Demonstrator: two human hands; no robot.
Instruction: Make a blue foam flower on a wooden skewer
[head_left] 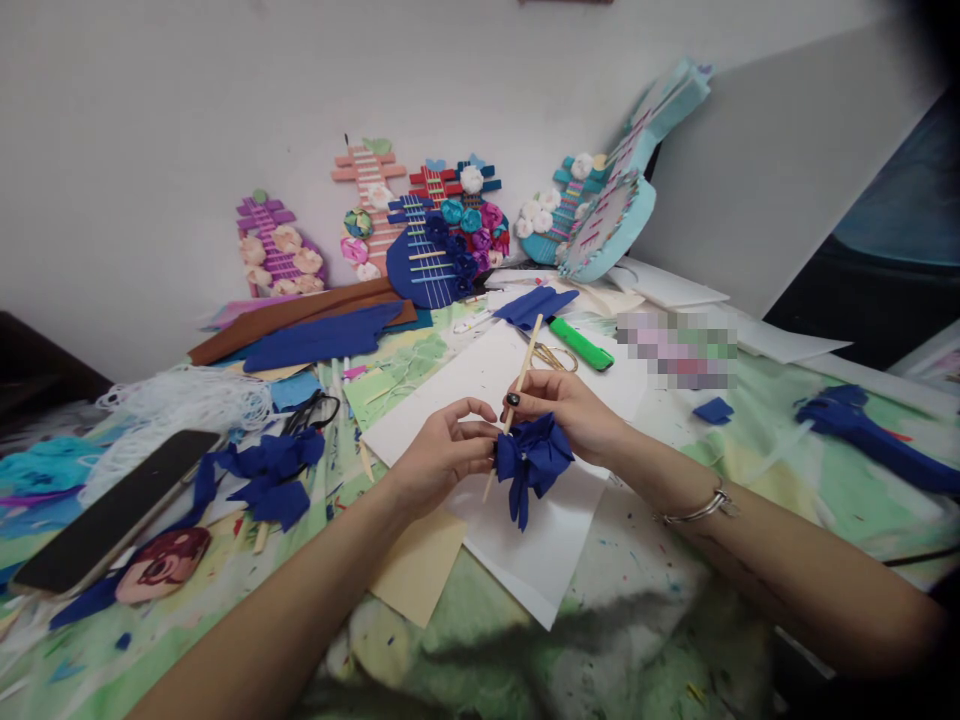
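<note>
Between my hands, over white paper (517, 545), is a blue crepe-paper flower (534, 460) with a long piece hanging from it. My right hand (574, 410) is closed on a thin wooden stick (536, 340), thumb and fingers pinching it just above the flower. The stick slants down past the flower's left side. My left hand (454, 440) has its fingers curled against the flower's left edge, pinching there. Whether the fingertips also touch the stick is hidden. Scissors with gold handles (556, 357) and a green box cutter (581, 343) lie just beyond my right hand.
Small decorated guitars (424, 255) lean on the wall, with a larger light-blue guitar (619, 220) to their right. Left are a phone (116, 510), white string (187, 400) and blue paper scraps (274, 465). A blue glue gun (877, 435) lies far right.
</note>
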